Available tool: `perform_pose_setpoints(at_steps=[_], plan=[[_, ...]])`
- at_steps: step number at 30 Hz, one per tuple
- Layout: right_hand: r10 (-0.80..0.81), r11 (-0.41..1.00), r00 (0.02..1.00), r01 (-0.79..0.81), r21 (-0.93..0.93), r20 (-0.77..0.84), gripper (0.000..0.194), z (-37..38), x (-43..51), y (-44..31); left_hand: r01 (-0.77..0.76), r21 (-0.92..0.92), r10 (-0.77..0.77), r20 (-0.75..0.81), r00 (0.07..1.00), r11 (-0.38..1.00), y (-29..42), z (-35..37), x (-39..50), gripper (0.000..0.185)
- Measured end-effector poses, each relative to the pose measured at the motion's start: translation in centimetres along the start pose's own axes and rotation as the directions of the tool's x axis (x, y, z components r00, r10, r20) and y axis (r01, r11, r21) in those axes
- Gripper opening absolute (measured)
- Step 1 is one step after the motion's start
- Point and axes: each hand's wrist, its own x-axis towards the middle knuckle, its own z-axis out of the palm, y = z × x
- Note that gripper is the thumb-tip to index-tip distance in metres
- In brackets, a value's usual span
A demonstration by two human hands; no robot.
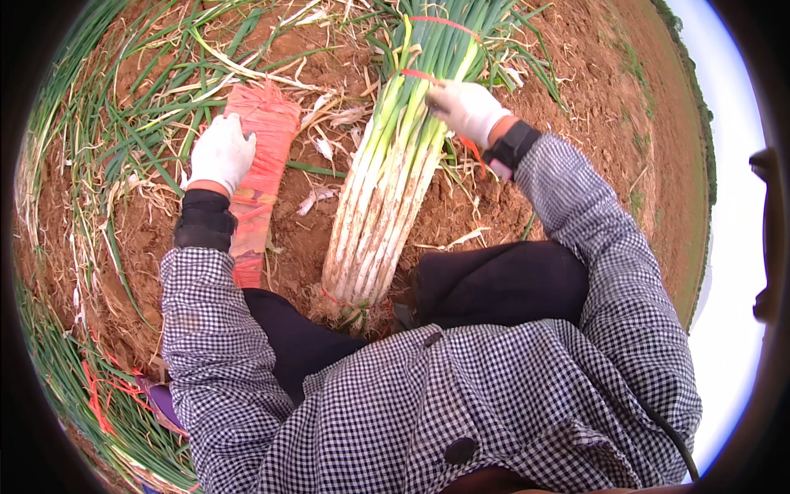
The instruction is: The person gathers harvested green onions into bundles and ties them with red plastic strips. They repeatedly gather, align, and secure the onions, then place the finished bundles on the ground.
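A large bundle of long green onions [386, 191] lies before me, with soil-streaked white stalks and the roots toward my body. One red plastic tie [444, 26] crosses its green leaves. Lower down, a second red plastic strip [419, 75] runs across the stalks into the fingers of my right hand [466, 111], and a loose red end hangs below that hand. My left hand [222, 154], in a white glove too, lies over the left edge of a flat bundle of red plastic strips [262, 160]. Its fingertips are partly hidden, so any grip there is unclear.
Loose green onions [148, 117] and dry leaf scraps are strewn on the reddish soil [302, 241] to the left. More onions with red ties [95, 395] lie at the lower left, near a purple object [163, 404]. My dark-trousered knee [500, 281] is right of the root end.
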Motion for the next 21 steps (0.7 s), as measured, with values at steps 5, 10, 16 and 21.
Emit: perform_pose_setpoints(at_steps=[5,10,16,21], plan=[[-0.173,0.985,0.976,0.172,-0.019,-0.135,0.041,3.2,1.1,3.7,-0.028,-0.062,0.032,0.074,0.997,0.998,-0.1,-0.6,-0.4,0.039],[-0.210,0.972,0.977,0.207,-0.111,-0.024,0.045,3.5,2.3,3.2,-0.161,-0.148,0.176,0.091,0.980,0.976,-0.2,-1.2,-1.1,0.033],[-0.277,0.921,0.961,0.266,-0.286,0.003,0.038,4.1,3.3,3.3,-0.189,-0.224,0.211,0.077,0.975,0.956,-0.5,-1.6,-2.2,0.027],[-0.064,0.866,0.948,-0.102,0.490,0.311,0.016,2.0,-0.2,-0.7,-0.158,-0.265,0.188,0.094,0.978,0.951,-1.2,-2.3,-2.7,0.023]])
